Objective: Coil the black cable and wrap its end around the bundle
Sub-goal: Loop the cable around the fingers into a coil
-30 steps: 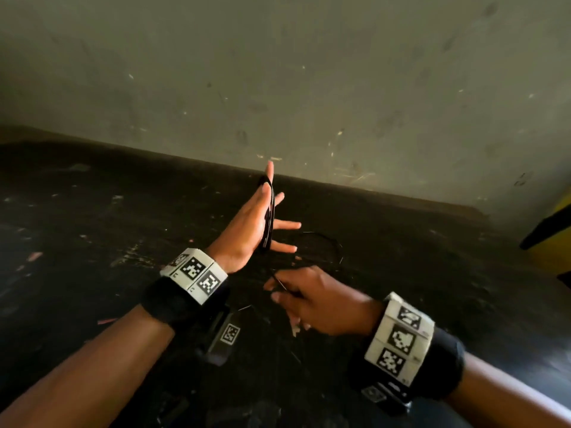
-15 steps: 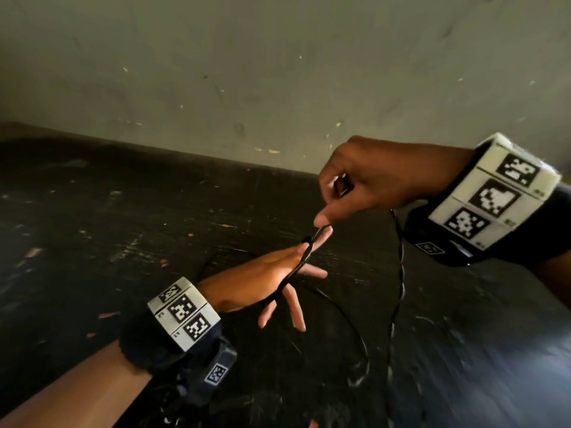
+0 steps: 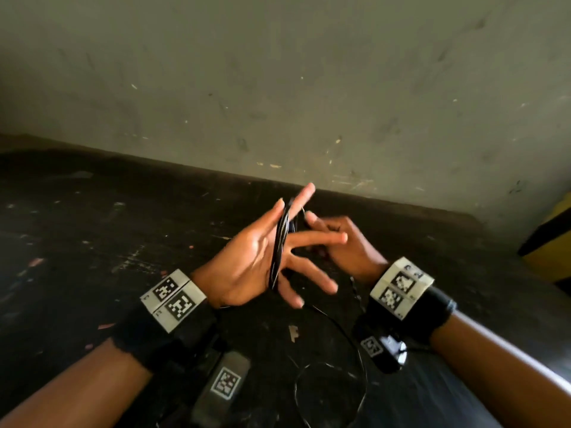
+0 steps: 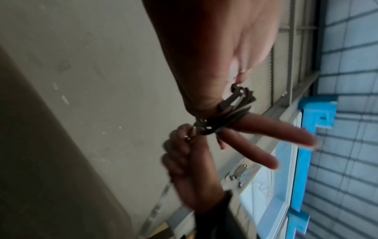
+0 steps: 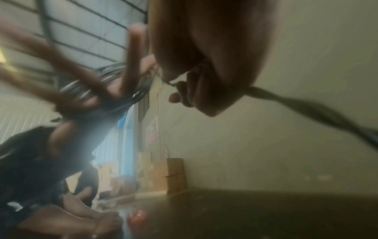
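My left hand (image 3: 247, 257) is held up with the palm toward me and the fingers straight and spread. Several turns of the black cable (image 3: 279, 251) run across that palm and pass between the fingers. In the left wrist view the coil (image 4: 225, 116) wraps the base of the fingers (image 4: 276, 131). Just behind it, my right hand (image 3: 346, 245) pinches the cable's free run; the pinch (image 4: 192, 131) touches the coil. The loose remainder (image 3: 330, 390) lies in a loop on the dark table (image 3: 92, 242). In the blurred right wrist view the cable (image 5: 306, 105) trails from my right hand (image 5: 204, 64).
A scuffed grey wall (image 3: 278, 88) rises right behind the table's far edge. A yellow and black object (image 3: 550, 242) stands at the right border. A small pale scrap (image 3: 293, 332) lies on the table beneath my hands.
My right hand came down from above the left fingertips to behind the left hand, still holding the cable. The left hand tipped up, palm toward me, and more turns lie across it.
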The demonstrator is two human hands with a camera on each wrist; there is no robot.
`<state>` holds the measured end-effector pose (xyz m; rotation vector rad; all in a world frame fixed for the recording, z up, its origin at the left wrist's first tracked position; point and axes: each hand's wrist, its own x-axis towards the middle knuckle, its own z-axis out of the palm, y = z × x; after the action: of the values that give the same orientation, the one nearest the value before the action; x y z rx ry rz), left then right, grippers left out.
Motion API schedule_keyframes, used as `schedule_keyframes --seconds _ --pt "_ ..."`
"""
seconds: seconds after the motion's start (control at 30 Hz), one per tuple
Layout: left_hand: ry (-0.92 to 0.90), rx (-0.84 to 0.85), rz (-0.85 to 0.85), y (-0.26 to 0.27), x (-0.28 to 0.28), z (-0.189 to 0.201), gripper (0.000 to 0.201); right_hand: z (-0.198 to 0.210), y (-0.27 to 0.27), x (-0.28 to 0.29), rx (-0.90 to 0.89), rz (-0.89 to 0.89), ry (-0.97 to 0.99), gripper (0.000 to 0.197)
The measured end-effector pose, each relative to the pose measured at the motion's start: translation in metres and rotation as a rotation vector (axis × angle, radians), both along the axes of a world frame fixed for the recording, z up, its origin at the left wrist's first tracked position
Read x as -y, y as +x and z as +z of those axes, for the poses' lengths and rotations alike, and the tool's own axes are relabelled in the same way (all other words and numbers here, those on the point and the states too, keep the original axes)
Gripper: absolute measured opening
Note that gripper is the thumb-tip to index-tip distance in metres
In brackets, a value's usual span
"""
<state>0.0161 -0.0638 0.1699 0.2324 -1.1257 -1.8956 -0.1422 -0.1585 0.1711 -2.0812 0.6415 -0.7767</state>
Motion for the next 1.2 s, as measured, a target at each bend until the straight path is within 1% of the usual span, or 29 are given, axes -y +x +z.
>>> schedule_keyframes --seconds 0.03,0.07,0.13,0.17,0.23,0.3,0.37,0.47,0.53,0.63,0.67,0.73,0.77,0.83,0.87,0.93,1.0,1.1,1.2 --pt "0.007 -0.07 0.04 -0.002 0.004 0.003 0.05 -0.011 0.003 -0.006 0.033 0.009 0.034 0.031" --pt "0.007 -0.114 0.108 -0.002 0.009 0.007 0.049 -0.022 0.006 -0.011 0.027 0.003 0.022 0.03" --pt "0.011 -0.132 0.278 -0.003 0.019 0.015 0.048 -0.04 0.012 -0.025 -0.052 -0.015 -0.011 0.03" --pt "0.004 -0.109 0.364 -0.003 0.024 0.018 0.047 -0.045 0.015 -0.032 -0.11 0.007 -0.009 0.027" --pt "-0.05 0.024 0.513 -0.001 0.033 0.018 0.046 -0.046 0.018 -0.047 -0.22 0.088 0.007 0.023" --pt "-0.104 0.192 0.584 0.001 0.036 0.012 0.047 -0.037 0.015 -0.058 -0.293 0.112 -0.024 0.02" --pt "-0.137 0.3 0.6 0.004 0.036 0.004 0.048 -0.022 0.009 -0.06 -0.36 0.074 -0.143 0.017" --pt "-0.133 0.374 0.617 0.009 0.03 -0.005 0.046 -0.001 -0.004 -0.059 -0.497 0.053 -0.364 0.012" --pt "-0.142 0.436 0.63 0.009 0.027 -0.008 0.045 0.015 -0.01 -0.057 -0.577 0.059 -0.418 0.009" --pt "-0.166 0.587 0.607 0.007 0.021 -0.015 0.047 0.044 -0.016 -0.058 -0.715 0.068 -0.517 0.006" --pt "-0.189 0.641 0.584 0.005 0.019 -0.02 0.047 0.055 -0.018 -0.058 -0.758 0.064 -0.576 0.004" --pt "-0.242 0.746 0.517 0.004 0.015 -0.032 0.045 0.081 -0.02 -0.056 -0.817 0.065 -0.7 0.006" --pt "-0.251 0.781 0.474 0.004 0.012 -0.037 0.044 0.095 -0.02 -0.054 -0.831 0.082 -0.728 0.006" --pt "-0.213 0.805 0.378 0.005 0.009 -0.044 0.041 0.122 -0.019 -0.046 -0.833 0.13 -0.694 0.008" --pt "-0.181 0.796 0.326 0.004 0.007 -0.045 0.041 0.132 -0.019 -0.041 -0.822 0.149 -0.669 0.009" --pt "-0.146 0.761 0.247 0.002 0.003 -0.044 0.048 0.144 -0.02 -0.025 -0.799 0.158 -0.652 0.012" --pt "-0.138 0.709 0.177 0.0 -0.003 -0.038 0.052 0.142 -0.02 -0.009 -0.756 0.148 -0.688 0.021" --pt "-0.127 0.553 0.09 -0.001 -0.012 -0.028 0.048 0.12 -0.019 0.012 -0.631 0.122 -0.688 0.039" --pt "-0.123 0.41 0.05 0.002 -0.015 -0.018 0.048 0.084 -0.016 0.026 -0.497 0.085 -0.586 0.043"
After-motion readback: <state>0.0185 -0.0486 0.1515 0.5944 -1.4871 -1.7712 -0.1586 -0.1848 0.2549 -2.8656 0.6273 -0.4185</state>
